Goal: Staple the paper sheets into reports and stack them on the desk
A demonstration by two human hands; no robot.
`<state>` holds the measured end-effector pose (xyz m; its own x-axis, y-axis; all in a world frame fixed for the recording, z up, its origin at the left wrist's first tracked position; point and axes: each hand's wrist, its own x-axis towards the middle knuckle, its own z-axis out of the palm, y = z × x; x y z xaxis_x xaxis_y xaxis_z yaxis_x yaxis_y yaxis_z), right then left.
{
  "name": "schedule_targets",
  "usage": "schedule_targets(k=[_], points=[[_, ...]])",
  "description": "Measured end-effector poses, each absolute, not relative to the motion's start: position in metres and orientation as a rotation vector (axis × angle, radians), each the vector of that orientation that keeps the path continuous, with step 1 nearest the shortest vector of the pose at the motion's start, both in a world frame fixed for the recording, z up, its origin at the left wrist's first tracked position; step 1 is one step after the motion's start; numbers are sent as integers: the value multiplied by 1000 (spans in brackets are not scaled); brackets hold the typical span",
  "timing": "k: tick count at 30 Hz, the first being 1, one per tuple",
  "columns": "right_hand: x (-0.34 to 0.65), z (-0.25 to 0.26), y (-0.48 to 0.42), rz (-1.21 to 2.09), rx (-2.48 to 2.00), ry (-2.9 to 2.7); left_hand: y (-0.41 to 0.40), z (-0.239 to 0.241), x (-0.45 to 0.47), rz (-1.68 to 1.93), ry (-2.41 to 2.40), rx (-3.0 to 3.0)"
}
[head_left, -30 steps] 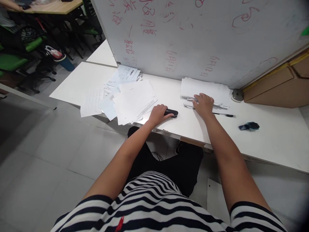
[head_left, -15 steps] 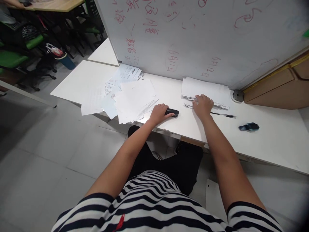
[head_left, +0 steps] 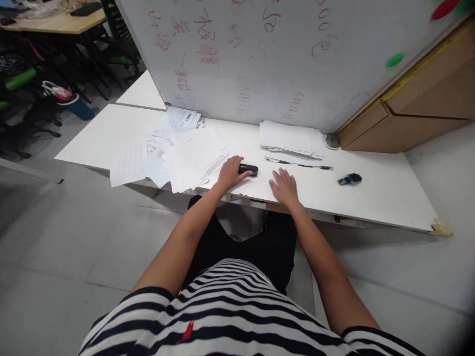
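Note:
My left hand (head_left: pixel 229 175) is wrapped round a black stapler (head_left: pixel 250 170) lying on the white table (head_left: pixel 315 195); the stapler's front end pokes out past my thumb. Flat on the tabletop, with fingers spread and nothing in them, rests my right hand (head_left: pixel 285 189). Beyond it lies a thin black-and-white pen (head_left: pixel 304 164), just in front of a neat stack of white paper (head_left: pixel 291 138). Left of the stapler, loose sheets (head_left: pixel 191 153) are spread in an untidy pile, some hanging over the table's front edge.
A whiteboard (head_left: pixel 222 64) with red writing stands along the table's back. Cardboard boxes (head_left: pixel 371 133) are at the back right, beside a small round grey object (head_left: pixel 332 141). A dark wristwatch-like item (head_left: pixel 350 179) lies at right. A blue bin (head_left: pixel 76 106) stands on the floor at left.
My right hand has left the paper stack and come back towards the table's front edge, opening flat. My left hand stays on the stapler. The camera view has swung to the right.

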<state>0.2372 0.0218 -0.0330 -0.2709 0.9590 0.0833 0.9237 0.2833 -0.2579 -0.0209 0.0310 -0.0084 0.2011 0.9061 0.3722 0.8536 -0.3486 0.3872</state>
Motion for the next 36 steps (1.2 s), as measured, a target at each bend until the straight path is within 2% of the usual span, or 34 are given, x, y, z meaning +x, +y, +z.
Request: schedule_targets(k=[5,8,15,21,36], points=[[234,-32,24,197,-1711,-2276,25,-8,-25,976,1708,2382],[233,-31,24,187,-1693,-2241,33,-2,-37,971,1865,2327],[234,-32,25,190,-1667,-2235,55,3,-88,471,2610,1594],[234,-36,25,156,-1657,-2223,56,0,-97,389,2617,1667],[233,-34,25,176,-1650,-2181,74,42,-147,158,2530,1782]])
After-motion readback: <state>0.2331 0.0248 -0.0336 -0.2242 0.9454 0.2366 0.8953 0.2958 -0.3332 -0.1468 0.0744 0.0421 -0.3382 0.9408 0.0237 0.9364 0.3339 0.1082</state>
